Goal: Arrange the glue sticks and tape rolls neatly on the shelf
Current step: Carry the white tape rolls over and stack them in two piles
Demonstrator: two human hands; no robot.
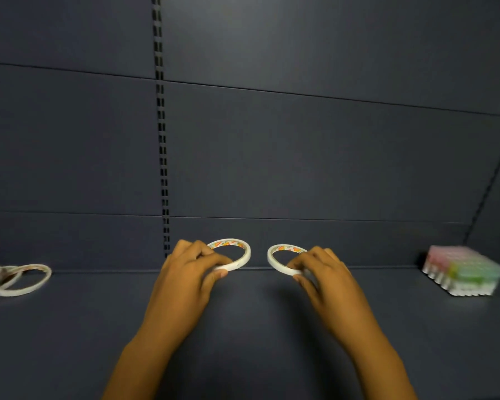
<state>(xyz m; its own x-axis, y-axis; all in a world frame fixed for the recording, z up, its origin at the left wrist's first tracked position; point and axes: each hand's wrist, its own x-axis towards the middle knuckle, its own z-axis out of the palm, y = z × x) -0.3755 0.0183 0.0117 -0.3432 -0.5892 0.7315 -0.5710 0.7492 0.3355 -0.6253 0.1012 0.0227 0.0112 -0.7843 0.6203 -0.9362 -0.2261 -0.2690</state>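
Two thin white tape rolls with coloured inner cores are held near the back of the dark shelf [243,313]. My left hand [191,269] pinches the left tape roll [243,252] at its near rim. My right hand [324,272] pinches the right tape roll [272,259] the same way. The two rolls are a short gap apart and tilted slightly up at the back. A loose pile of more tape rolls [15,280] lies at the far left. A block of glue sticks [465,269] with pink and green caps stands at the far right.
The dark back panel [300,154] rises just behind the held rolls, with a slotted upright [162,140] left of centre. A second slotted upright [491,174] slants along the right side.
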